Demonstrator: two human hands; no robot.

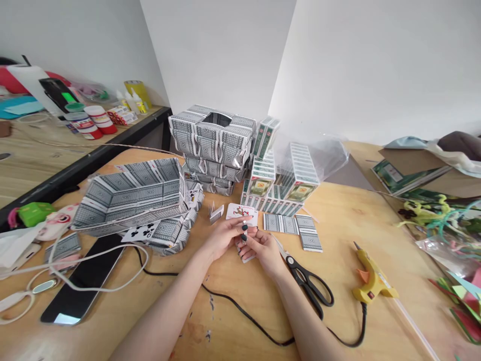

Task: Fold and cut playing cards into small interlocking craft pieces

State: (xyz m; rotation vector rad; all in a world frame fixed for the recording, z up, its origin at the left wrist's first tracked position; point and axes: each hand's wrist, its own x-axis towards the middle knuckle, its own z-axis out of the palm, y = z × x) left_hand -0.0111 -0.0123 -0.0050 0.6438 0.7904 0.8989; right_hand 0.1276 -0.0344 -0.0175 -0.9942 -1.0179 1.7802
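My left hand [227, 237] and my right hand [264, 248] meet over the wooden table, fingers pinched together on a playing card [248, 259], mostly hidden by them. Just behind my left fingers is a joker card [236, 211]. Small folded card pieces [216, 214] stand to its left. Several cards [308, 232] lie face down to the right of my hands. Black-handled scissors [308, 283] rest beside my right wrist, their blades partly covered. At the left, an open box made of playing cards [137, 193] sits tilted on another card-built piece [171, 231].
Behind stand stacked card-covered boxes [214, 135] and piled packs of cards [276, 200]. A yellow glue gun [372, 281] lies right, its black cord [240, 306] crossing beneath my arms. At left are a phone [84, 286] and a white cable [101, 290].
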